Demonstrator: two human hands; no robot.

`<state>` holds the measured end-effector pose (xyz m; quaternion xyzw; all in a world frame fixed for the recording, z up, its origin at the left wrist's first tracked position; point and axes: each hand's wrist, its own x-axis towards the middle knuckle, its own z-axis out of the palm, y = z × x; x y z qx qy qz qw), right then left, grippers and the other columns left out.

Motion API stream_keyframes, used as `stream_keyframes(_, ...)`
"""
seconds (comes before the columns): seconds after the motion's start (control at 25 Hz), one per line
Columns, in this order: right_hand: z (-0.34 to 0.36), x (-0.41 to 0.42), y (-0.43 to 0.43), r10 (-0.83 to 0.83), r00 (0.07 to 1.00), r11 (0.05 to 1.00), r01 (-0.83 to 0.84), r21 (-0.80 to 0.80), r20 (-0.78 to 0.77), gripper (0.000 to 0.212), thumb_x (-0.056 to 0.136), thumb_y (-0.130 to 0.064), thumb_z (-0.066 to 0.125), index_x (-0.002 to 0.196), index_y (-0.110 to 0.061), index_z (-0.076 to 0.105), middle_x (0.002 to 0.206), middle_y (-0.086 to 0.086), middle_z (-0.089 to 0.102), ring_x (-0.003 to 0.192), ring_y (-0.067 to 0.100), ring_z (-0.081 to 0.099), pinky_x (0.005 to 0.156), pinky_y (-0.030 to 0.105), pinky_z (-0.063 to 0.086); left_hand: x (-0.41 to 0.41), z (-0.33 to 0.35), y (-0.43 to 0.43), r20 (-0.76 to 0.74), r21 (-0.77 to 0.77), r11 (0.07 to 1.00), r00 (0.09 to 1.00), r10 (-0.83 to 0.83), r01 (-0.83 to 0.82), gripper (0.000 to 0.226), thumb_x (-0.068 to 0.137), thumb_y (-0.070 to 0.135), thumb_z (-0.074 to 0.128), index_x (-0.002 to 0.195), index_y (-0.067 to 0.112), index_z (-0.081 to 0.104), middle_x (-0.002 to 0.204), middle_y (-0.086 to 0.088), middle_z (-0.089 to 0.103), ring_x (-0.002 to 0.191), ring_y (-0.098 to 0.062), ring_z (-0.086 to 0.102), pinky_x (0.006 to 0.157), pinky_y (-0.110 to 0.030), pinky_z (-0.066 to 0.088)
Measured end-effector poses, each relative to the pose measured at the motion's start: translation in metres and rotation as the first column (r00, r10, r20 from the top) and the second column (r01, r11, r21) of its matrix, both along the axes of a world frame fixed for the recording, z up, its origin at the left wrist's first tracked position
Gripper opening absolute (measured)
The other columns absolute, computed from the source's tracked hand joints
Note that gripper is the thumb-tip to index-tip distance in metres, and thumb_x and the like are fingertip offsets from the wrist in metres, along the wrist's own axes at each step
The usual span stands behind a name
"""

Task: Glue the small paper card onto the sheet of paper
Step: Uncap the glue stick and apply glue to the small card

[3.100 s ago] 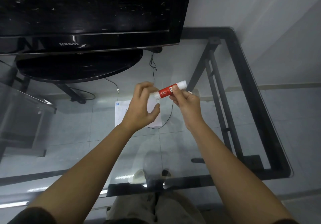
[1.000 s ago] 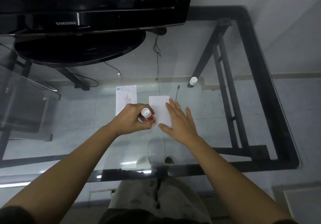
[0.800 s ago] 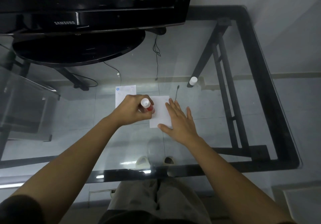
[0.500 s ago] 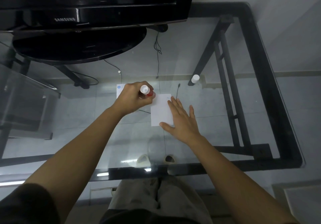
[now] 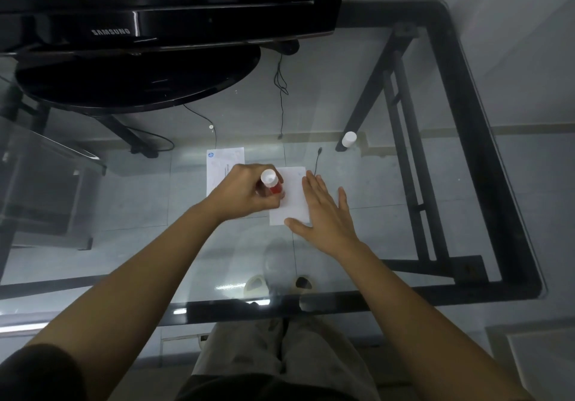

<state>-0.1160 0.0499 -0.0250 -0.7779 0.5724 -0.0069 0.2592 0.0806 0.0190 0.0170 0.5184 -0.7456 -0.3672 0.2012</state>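
Note:
A small white paper card (image 5: 291,193) lies flat on the glass table. My right hand (image 5: 323,217) rests open and flat on the card's right edge, holding it down. My left hand (image 5: 245,190) grips a red glue stick (image 5: 271,182) upright, its white end up and its lower tip hidden against the card's left part. To the left, partly under my left hand, lies a printed sheet of paper (image 5: 222,164) with a blue logo. The glue stick's white cap (image 5: 349,138) stands on the table at the back right.
A black Samsung television (image 5: 168,11) on a wide oval base (image 5: 137,80) fills the back left. The glass table has a black frame (image 5: 485,164) along its right and front edges. Cables hang beneath the glass. My knees show below the front edge.
The glue stick went from my right hand, capped, to my left with the cap off. Since a second ago my left hand slid the stick away over the card and back; my right hand stayed.

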Motion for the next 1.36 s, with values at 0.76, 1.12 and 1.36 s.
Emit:
stream_keyframes(0.76, -0.005, -0.002, 0.0, -0.043, 0.999, 0.999, 0.044, 0.019, -0.033, 0.096, 0.082, -0.065, 0.041, 0.143, -0.015, -0.013, 0.155, 0.004, -0.016, 0.14, 0.017, -0.017, 0.106, 0.042, -0.017, -0.011, 0.0, -0.011, -0.005, -0.051, 0.998, 0.999, 0.043, -0.043, 0.016, 0.073, 0.019, 0.075, 0.084, 0.012, 0.065, 0.08, -0.003, 0.069, 0.069, -0.014, 0.061, 0.065, -0.028, 0.053)
stream_keyframes(1.12, -0.004, -0.002, 0.003, -0.052, 0.999, 0.999, 0.052, 0.003, -0.005, 0.096, 0.081, -0.067, 0.039, 0.143, -0.015, -0.014, 0.155, 0.002, -0.016, 0.139, 0.013, -0.019, 0.107, 0.039, -0.017, -0.016, 0.003, 0.016, -0.046, -0.066, 0.997, 0.998, -0.032, 0.029, 0.015, 0.072, 0.02, 0.075, 0.083, 0.015, 0.066, 0.078, 0.002, 0.068, 0.067, -0.006, 0.061, 0.061, -0.012, 0.048)
stream_keyframes(1.36, -0.001, -0.001, 0.003, -0.055, 0.998, 0.998, 0.055, 0.017, -0.011, 0.095, 0.083, -0.065, 0.042, 0.143, -0.015, -0.013, 0.155, 0.003, -0.016, 0.14, 0.016, -0.018, 0.108, 0.041, -0.016, -0.021, 0.002, -0.006, 0.0, -0.014, 0.999, 0.999, -0.049, 0.049, 0.017, 0.073, 0.02, 0.075, 0.085, 0.012, 0.065, 0.08, -0.003, 0.069, 0.068, -0.011, 0.062, 0.062, -0.02, 0.051)
